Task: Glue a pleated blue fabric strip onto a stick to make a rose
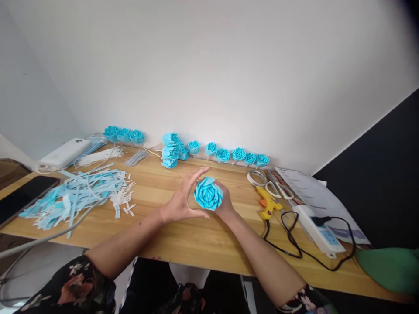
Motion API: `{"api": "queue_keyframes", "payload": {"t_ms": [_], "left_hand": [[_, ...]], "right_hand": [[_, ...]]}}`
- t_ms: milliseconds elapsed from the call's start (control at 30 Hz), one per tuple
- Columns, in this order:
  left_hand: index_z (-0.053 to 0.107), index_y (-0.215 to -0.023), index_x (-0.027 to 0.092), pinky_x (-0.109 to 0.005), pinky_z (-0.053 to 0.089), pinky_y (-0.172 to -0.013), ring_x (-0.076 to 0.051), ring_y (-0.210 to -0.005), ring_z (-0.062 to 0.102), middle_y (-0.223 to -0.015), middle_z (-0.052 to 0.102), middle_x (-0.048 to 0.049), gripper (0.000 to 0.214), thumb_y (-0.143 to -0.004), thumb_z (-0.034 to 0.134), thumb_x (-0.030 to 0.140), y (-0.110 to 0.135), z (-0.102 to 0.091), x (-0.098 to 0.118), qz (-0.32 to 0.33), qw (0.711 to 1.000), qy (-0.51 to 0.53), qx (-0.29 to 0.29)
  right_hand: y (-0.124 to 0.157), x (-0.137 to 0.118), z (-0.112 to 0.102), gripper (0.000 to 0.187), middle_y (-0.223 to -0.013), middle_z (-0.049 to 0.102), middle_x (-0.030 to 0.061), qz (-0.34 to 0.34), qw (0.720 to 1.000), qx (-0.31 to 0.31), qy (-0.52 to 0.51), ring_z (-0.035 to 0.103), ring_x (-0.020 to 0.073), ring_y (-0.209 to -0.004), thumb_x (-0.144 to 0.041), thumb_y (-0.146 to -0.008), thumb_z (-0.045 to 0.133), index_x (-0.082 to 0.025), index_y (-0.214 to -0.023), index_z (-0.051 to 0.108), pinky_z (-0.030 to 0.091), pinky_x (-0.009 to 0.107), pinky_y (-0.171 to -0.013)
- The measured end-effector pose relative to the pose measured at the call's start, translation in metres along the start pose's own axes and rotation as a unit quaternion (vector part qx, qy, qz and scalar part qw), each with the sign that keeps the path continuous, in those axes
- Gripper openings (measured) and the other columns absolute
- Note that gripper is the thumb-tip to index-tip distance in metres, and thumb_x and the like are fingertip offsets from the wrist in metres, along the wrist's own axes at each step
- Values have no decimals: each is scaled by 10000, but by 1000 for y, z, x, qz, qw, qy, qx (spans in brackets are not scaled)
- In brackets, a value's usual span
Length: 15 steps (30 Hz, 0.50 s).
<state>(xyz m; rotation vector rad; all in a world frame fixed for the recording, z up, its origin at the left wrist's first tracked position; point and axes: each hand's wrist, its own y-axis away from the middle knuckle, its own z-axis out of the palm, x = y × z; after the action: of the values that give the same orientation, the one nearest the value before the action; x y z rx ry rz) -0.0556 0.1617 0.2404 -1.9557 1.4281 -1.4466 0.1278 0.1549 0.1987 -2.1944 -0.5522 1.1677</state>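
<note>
Reference: the dial is centred on the held flower, with 12 o'clock toward the wall.

The counter [153, 187] carries all items, its middle occupied by both hands. At 9 o'clock lies a loose heap of blue and white strips [88, 192], probably set aside there to free the working position. At 3 o'clock, a printed sheet [314, 196] lies near the edge. The power strip [319, 231] sits at half past 3, presumably so that the plugged cord can reach the glue gun.

Left hand [178, 203]: grip open, thumb and fingers spread in a C around the flower's 9 o'clock side, apparently to guard or steady the bloom without pressing it. Right hand [226, 203]: grip appears closed on the flower from behind, at 3 o'clock; the bloom hides the fingertips and exact contact point. This hold seems chosen to keep the petals uncrushed.

The yellow glue gun [269, 204] rests at 3 o'clock, nearest the right hand, likely for quick access. A flower bunch [172, 150] lies at half past 10. The held blue flower [208, 194] is at dial centre, between the hands, face toward the viewer.
</note>
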Motion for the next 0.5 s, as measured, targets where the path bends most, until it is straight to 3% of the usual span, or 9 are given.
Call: {"api": "queue_keyframes", "payload": {"t_ms": [133, 300, 433, 500], "left_hand": [[328, -1487, 261, -506, 344, -1127, -333, -1360, 423, -1414, 508, -162, 850, -788, 736, 519, -1, 2, -2, 25, 999, -22, 5], [522, -1314, 228, -516, 398, -1062, -326, -1254, 530, -1264, 627, -148, 548, -833, 689, 432, -2, 3, -11, 59, 998, -36, 11], [558, -1269, 241, -509, 409, -1048, -311, -1203, 566, -1211, 658, -128, 464, -849, 680, 397, -2, 3, -11, 77, 997, -29, 13], [495, -1357, 261, -501, 406, -1052, -312, -1226, 548, -1265, 628, -134, 584, -838, 701, 429, -1, 4, -10, 58, 998, -28, 17]], "right_hand": [[-3, -3, 0, 122, -951, 759, 90, -50, 998, -7, 28, 711, 249, -879, -249, -803, 628, -212, -893, 702, 579, 365, -801], [-3, 1, 2, 144, -964, 763, 65, -47, 998, -17, 24, 709, 246, -914, -270, -799, 641, -236, -921, 708, 577, 365, -823], [-2, 2, 4, 168, -998, 764, 53, -54, 998, -13, -1, 709, 248, -947, -260, -809, 635, -250, -954, 718, 570, 375, -854], [0, 3, 4, 187, -1006, 763, 55, -24, 1000, -16, -4, 711, 251, -944, -263, -805, 646, -253, -974, 725, 573, 373, -852]]}}
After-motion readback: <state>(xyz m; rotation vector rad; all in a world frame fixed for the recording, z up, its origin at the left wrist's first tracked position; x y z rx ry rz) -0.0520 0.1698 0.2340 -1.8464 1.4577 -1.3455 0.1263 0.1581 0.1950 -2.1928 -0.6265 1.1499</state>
